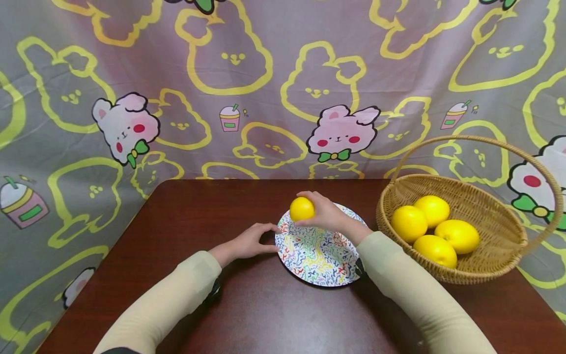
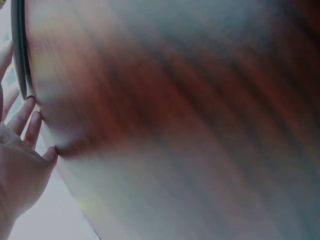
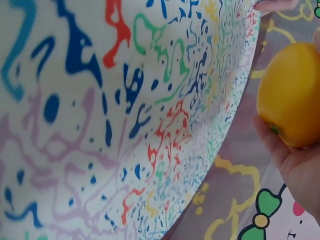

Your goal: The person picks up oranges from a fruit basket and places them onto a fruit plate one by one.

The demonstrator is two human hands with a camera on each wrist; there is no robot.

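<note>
My right hand (image 1: 329, 215) grips a round yellow-orange fruit (image 1: 301, 210), which looks like an orange, above the far left part of a round plate (image 1: 318, 255). In the right wrist view, the orange (image 3: 290, 92) shows a small green stem end near my fingers. Multicoloured squiggles cover the white plate, and its underside edge is dark. My left hand (image 1: 247, 242) rests at the plate's left rim, thumb and fingers spread apart. In the left wrist view, the fingertips of my left hand (image 2: 25, 170) are at the tabletop beside the dark rim.
To the right stands a wicker basket (image 1: 491, 196) with a tall arched handle, holding several yellow fruits (image 1: 409, 223). The table (image 1: 199, 206) is dark reddish-brown wood. A curtain (image 1: 274, 64) printed with cartoon rabbits hangs behind it.
</note>
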